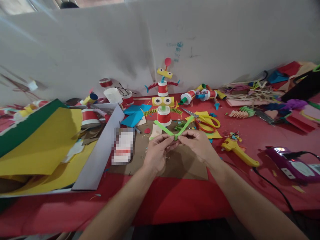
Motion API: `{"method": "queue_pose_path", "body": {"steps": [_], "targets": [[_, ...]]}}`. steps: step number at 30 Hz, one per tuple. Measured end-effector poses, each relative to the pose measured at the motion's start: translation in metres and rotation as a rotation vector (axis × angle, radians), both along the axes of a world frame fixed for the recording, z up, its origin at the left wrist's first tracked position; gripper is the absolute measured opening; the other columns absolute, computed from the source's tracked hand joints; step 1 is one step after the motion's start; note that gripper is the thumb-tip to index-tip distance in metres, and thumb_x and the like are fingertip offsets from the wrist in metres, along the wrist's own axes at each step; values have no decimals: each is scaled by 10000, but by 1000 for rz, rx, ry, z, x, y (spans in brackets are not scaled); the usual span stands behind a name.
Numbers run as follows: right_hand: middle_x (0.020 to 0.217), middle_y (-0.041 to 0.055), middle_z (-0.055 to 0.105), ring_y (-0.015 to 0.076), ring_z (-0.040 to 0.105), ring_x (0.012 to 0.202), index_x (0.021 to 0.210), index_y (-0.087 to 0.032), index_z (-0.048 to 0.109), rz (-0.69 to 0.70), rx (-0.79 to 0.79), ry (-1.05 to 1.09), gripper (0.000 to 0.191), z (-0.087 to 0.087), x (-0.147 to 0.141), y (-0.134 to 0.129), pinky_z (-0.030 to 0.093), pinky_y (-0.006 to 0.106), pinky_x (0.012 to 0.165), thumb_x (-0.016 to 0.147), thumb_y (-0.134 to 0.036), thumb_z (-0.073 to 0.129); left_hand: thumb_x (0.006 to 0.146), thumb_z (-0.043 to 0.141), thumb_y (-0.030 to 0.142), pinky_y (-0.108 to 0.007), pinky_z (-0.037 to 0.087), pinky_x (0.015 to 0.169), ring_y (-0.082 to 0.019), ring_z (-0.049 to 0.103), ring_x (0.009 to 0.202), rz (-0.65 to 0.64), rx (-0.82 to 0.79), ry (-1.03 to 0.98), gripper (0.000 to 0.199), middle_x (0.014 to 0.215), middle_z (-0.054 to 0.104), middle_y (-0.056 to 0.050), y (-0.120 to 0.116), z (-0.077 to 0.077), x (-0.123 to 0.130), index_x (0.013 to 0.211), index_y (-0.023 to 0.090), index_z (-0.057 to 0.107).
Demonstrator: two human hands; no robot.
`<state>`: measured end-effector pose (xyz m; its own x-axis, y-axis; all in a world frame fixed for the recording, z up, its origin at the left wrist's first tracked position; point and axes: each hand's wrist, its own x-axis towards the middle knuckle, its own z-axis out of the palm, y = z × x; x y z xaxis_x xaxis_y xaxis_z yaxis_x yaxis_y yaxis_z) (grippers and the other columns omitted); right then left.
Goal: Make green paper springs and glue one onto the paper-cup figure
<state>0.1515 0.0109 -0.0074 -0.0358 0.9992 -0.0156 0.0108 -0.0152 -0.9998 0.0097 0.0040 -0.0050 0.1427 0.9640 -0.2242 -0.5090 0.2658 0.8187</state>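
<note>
Lots of red tabletop (180,200) between brown cardboard (191,168) and near edge. Left hand (157,151) and right hand (196,143) pinch green paper strips (163,128), lengths slanting forward, V-shaped.

A single camera worn on the person's head looks forward and down from above the near edge of a red table (190,200), facing a pale wall (112,40) on the far side. The wide view spans from an open box (107,140) at left to a purple device (292,163) at right, close enough to frame both forearms (122,203) from the near side, with left hand (157,151) and right hand (197,143) mid-scene.
</note>
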Motion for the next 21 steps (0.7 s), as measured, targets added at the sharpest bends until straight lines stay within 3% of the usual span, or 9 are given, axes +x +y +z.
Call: {"method": "queue_pose_path", "body": {"steps": [10, 17, 21], "targets": [[656, -8, 608, 120, 523, 620, 668, -176, 647, -13, 20, 59, 124, -4, -2, -1, 402, 262, 607, 655, -295, 679, 584, 767, 177, -238, 523, 694, -95, 628, 623, 147, 52, 51, 195, 640, 637, 15, -6, 2, 8, 686, 131, 607], [688, 13, 624, 148, 548, 658, 632, -178, 636, -78, 206, -214, 68, 0, 0, -2, 413, 263, 603, 669, -235, 631, 601, 757, 199, -216, 485, 627, -94, 603, 597, 89, 27, 133, 180, 623, 625, 3, -4, 0, 5, 673, 121, 612], [650, -1, 613, 133, 538, 617, 651, -173, 642, -51, 103, -123, 93, 0, -2, -3, 408, 256, 580, 678, -261, 627, 636, 738, 216, -188, 452, 582, -77, 579, 569, 70, 37, 202, 162, 595, 617, 4, -3, -3, 4, 658, 111, 616]]}}
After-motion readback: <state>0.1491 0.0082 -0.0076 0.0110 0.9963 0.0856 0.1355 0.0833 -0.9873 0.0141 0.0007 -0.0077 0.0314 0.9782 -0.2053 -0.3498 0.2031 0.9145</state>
